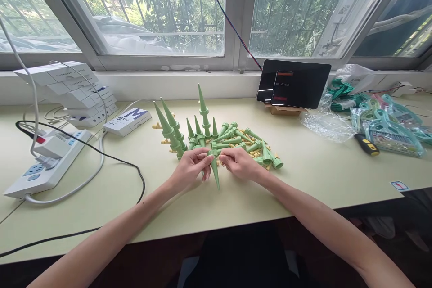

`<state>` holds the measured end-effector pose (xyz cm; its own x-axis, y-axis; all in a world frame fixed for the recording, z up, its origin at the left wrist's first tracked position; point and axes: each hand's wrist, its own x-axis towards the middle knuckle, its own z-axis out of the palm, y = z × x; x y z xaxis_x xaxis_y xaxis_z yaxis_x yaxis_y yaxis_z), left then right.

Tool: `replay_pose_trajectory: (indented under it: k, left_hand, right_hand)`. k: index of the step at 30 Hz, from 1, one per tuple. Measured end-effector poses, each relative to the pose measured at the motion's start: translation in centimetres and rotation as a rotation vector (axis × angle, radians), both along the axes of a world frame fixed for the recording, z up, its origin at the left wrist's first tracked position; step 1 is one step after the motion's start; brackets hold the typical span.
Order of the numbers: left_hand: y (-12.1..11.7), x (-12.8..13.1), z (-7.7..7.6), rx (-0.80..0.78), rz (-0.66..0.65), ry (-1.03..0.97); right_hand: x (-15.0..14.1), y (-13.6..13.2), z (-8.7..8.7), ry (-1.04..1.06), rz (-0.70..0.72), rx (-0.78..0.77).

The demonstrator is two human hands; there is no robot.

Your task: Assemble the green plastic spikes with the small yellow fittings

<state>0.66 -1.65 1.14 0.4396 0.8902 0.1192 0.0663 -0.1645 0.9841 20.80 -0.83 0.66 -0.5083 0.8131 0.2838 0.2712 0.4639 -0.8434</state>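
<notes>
A green plastic watering spike [215, 173] hangs point down, pinched between the thumb and fingers of my left hand [192, 165]. On its right side, my right hand [239, 163] is closed in a pinch at a small yellow valve [218, 160], mostly covered by the fingertips. Just behind my hands lies a loose pile of similar green spikes [266, 155] with yellow valves among them. To the left, stacked green spikes [168, 128] lean together with yellow valves sticking out. More spikes stand point up in a taller stack [204, 112].
A dark tablet [297, 83] leans on a cardboard stand at the back. White boxes [77, 92] and a power strip [50, 168] with cables occupy the left. Plastic-wrapped items [388, 126] and a black-and-yellow screwdriver handle [366, 145] lie right. The table's front edge is near my forearms.
</notes>
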Motion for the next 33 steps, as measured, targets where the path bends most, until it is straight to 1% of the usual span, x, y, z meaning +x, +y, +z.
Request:
replay_pose_trajectory:
  k: [2,4,6,9,11,13,16,19,21,23,25,28,30,33]
  left_hand:
    - [0.1,-0.1,0.2,-0.099,-0.044,-0.024]
    - [0.1,-0.1,0.1,-0.117,-0.047,-0.024]
    - [0.0,0.0,-0.2,-0.027,-0.002,0.004]
    - [-0.2,0.1,-0.9,0.152,0.087,0.052]
    - [-0.3,0.1,-1.2,0.216,0.119,0.084]
    - [-0.3,0.1,-1.2,0.231,0.120,0.092]
    - [-0.3,0.1,-0.6,0.164,0.074,0.051]
    - [-0.2,0.0,0.1,0.023,0.007,0.038]
    - [-0.1,-0.1,0.3,-0.068,-0.035,0.013]
    - [0.0,-0.1,0.2,-0.106,-0.043,-0.011]
    - [-0.1,0.0,-0.1,-0.059,-0.017,-0.006]
    - [-0.2,0.1,-0.6,0.091,0.044,0.014]
    - [-0.3,0.2,-0.9,0.164,0.080,0.031]
    - [-0.3,0.1,-0.7,0.179,0.078,0.039]
  right_hand:
    - [0.0,0.0,0.0,-0.011,-0.001,0.030]
    - [0.0,0.0,0.0,-0.023,-0.007,0.052]
    - [0.0,0.0,0.0,-0.030,-0.011,0.053]
    - [0.1,0.1,-0.1,-0.015,-0.003,0.014]
    - [0.1,0.1,-0.2,0.005,0.008,-0.022]
    - [0.1,0.2,-0.2,0.017,0.019,-0.044]
    - [0.1,0.1,-0.2,0.013,0.021,-0.026]
    - [0.0,0.0,-0.2,0.000,0.011,0.019]
    - [0.0,0.0,-0.1,-0.009,0.006,0.042]
    - [0.0,-0.1,0.0,-0.016,0.000,0.054]
    - [0.0,0.0,0.0,-0.019,-0.004,0.047]
    - [0.0,0.0,0.0,-0.004,0.008,-0.007]
    - [0.0,0.0,0.0,0.013,0.015,-0.041]
    - [0.0,0.0,0.0,0.022,0.020,-0.054]
